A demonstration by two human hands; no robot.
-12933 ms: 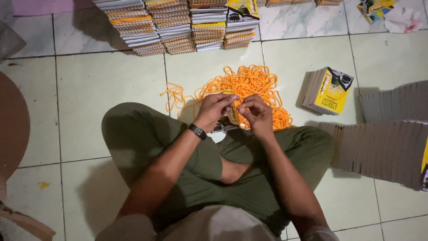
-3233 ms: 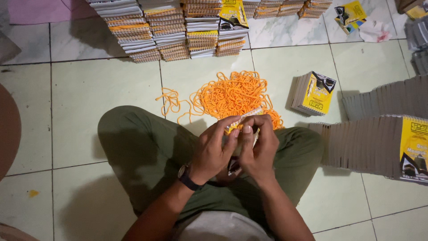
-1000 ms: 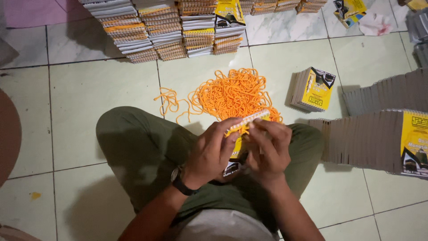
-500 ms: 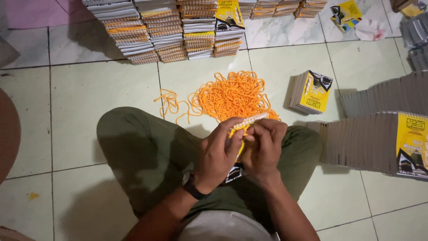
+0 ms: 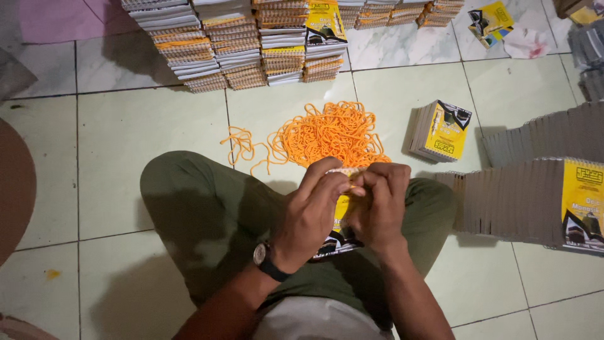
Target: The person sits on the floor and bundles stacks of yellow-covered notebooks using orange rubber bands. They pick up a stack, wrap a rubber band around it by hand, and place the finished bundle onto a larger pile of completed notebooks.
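I sit cross-legged on a tiled floor. My left hand (image 5: 309, 214) and my right hand (image 5: 379, 204) are together over my lap, both gripping a small yellow-and-black booklet (image 5: 340, 228) by its top edge. The fingertips pinch a piece of orange cord (image 5: 357, 190) at the booklet's spiral binding. Most of the booklet is hidden by my hands. A black wristwatch (image 5: 267, 262) sits on my left wrist. Just beyond my hands lies a tangled pile of orange cords (image 5: 328, 134).
Stacks of spiral-bound booklets (image 5: 234, 39) line the far side. A small stack of yellow booklets (image 5: 438, 131) lies right of the pile. Long rows of booklets (image 5: 535, 198) stand on edge at the right. A brown round object (image 5: 12, 182) is at the left edge.
My hands have stayed at the booklet's top edge, with small finger shifts around the cord. Nearly thirteen seconds ago both hands were further out, at the edge of the orange pile.
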